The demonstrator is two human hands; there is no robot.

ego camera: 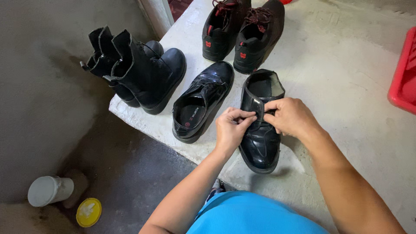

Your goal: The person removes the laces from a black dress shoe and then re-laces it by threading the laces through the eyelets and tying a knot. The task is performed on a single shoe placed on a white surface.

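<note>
Hands both on the near black dress shoe point(261, 130), which sits on the concrete ledge point(346, 86) with its toe toward me. Left hand point(230, 128) has its grip pinched on the left side of the tongue or lacing area; right hand point(289, 116) pinches the matching spot from the right. Fingertips nearly meet over the throat of the shoe. I can't tell if a lace is between them.

I read this as working the lacing or flap at the shoe's opening, early in that step. Next move, I judge, needs a steady hold on one side while the other pulls, and the shoe kept from sliding toward the ledge edge.

Around it: the twin dress shoe point(201, 102) lies just beside the left hand, close enough to get bumped. Pair of black ankle boots point(138, 73) stands further left at the ledge corner. Black sneakers with red laces point(242, 30) sit behind. Red plastic basket point(405, 73) is at the right edge, well apart. On the floor below: a white jar point(50, 190) and a yellow lid point(89, 212), out of the way.
</note>
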